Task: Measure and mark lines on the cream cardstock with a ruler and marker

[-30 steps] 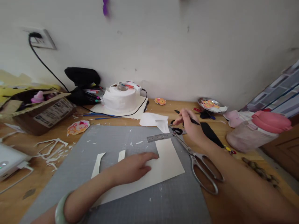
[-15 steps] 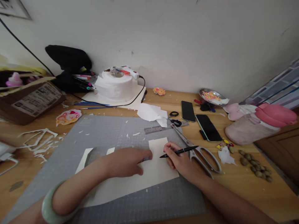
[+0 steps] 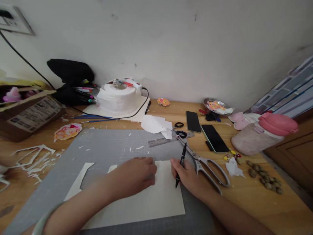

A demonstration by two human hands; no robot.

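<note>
A white sheet of paper [image 3: 146,202] with cut-out parts along its far edge lies on the grey cutting mat [image 3: 110,143]. My left hand [image 3: 137,174] rests over the sheet's middle, fingers bent together; whether they pinch anything is hidden. At the sheet's right edge, my right hand [image 3: 184,173] is closed around a black pen [image 3: 183,160], which stands steeply, its lower end near the paper. Large metal scissors [image 3: 202,163] lie just beyond and right of my right hand. A metal ruler [image 3: 158,142] and white paper scraps [image 3: 156,125] are farther back.
Two phones [image 3: 193,121], a metal bowl [image 3: 216,106] and a pink-lidded bottle [image 3: 259,137] stand on the right. Small round brown items [image 3: 266,179] lie near the right edge. A white roll [image 3: 118,98] with a glue gun, a black case [image 3: 70,71] and a cardboard box [image 3: 34,114] are behind.
The pen has turned from nearly flat to steep in my right hand. My left hand's fingers have drawn in from their spread pose. The view has tilted upward slightly.
</note>
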